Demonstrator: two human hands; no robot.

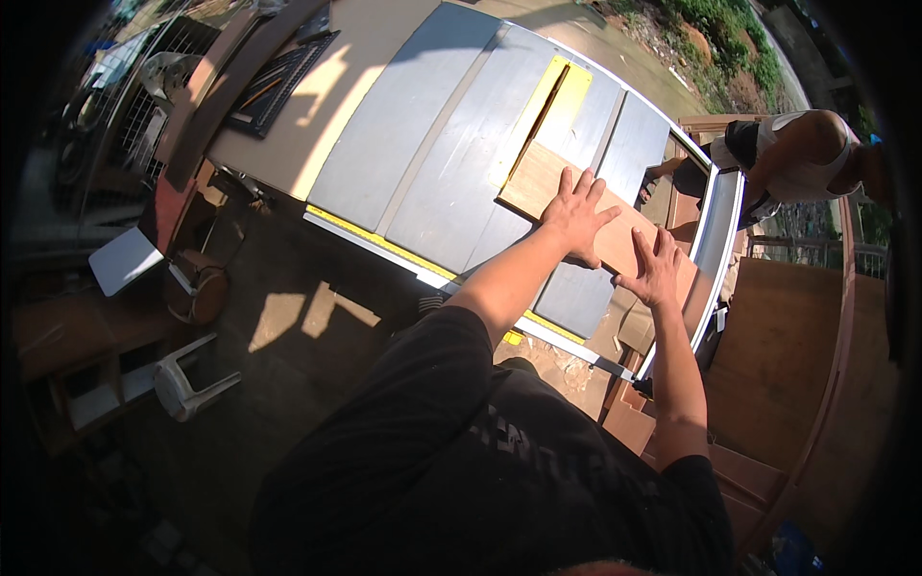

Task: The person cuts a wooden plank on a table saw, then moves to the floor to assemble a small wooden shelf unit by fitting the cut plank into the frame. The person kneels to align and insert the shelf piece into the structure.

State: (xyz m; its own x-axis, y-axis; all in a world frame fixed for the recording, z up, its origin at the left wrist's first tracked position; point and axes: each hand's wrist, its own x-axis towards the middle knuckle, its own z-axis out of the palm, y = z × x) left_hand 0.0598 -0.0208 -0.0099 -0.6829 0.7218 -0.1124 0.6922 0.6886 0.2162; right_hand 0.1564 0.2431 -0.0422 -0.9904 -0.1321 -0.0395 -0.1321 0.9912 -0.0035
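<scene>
Shirt: one, black [480, 461], seen nearest, with two bare forearms stretched out from its sleeves.
Stool: one, pale [178, 389], seen on the floor at the left.
Right hand: one [655, 272], laid palm down on the board, its fingers spread and its thumb held out toward the left.
Left hand: one [576, 219], laid palm down on the same board, farther along to the left, its fingers spread wide; the two hands are held apart.
Board: one, reddish-brown wood [544, 179], laid flat across the table under both hands, slanting from upper left to lower right.
Table: one, grey [471, 163], marked by two long grooves and edged in front by one yellow strip [379, 238].
Bar: one, silver [724, 221], set at the table's right; whether it is touched by the board cannot be told.
Plate: one, yellow and slotted [573, 96], its near end covered by the board.
Co-worker: one [797, 158], seen bent beyond the bar.
Plants: green [725, 43], seen farthest off, uncounted.
</scene>
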